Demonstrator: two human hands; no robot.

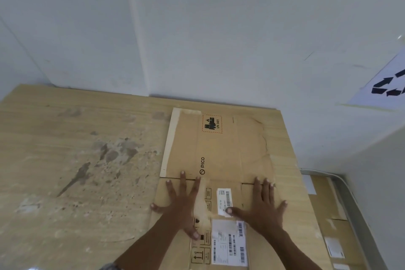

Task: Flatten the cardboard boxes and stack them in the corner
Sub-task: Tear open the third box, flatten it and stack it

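I have my left hand point(179, 201) and right hand point(263, 206) both spread wide, palms pressing flat on the near half of the flattened cardboard box point(219, 149). The box lies on the wooden table point(76, 138) with its far edge close to the wall corner point(140, 50). I judge it light, stiff across the panels but floppy at the creases and smooth enough to slide under my palms, so I would grip it by the long side edges, clear of the shipping label point(230, 245).
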